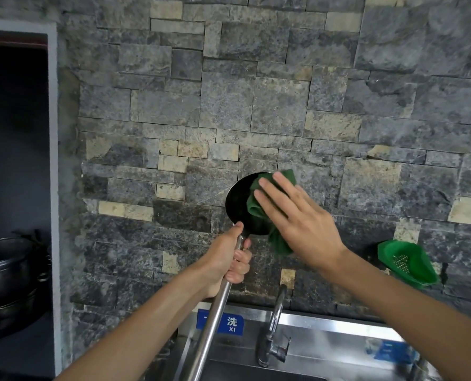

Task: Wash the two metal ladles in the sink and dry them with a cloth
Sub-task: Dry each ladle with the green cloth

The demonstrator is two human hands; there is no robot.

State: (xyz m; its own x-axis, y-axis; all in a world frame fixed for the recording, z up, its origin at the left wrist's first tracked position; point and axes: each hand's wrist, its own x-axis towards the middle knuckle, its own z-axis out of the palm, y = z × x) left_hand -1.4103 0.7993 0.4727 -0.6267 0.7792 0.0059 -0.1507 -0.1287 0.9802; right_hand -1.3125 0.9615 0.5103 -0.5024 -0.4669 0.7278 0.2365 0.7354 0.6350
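Ladle [238,204] held raised above the sink [325,350], left hand [229,259] gripping its handle near the bowl, right hand [292,213] with straight fingers pressing the green cloth [256,202] into the bowl (wiping likely works best in circles, handle kept steady).

Rough grey-and-tan stacked-stone wall [256,92], dark doorway [14,160] at left, steel backsplash [325,329] below.

left hand [229,259]: bare, no glove, no ring on the fingers [242,255]
right hand [301,218]: bare, no glove, nails short at the fingertips
wrists: no watch or band behind the fingers
forearms: bare, no sleeve in view
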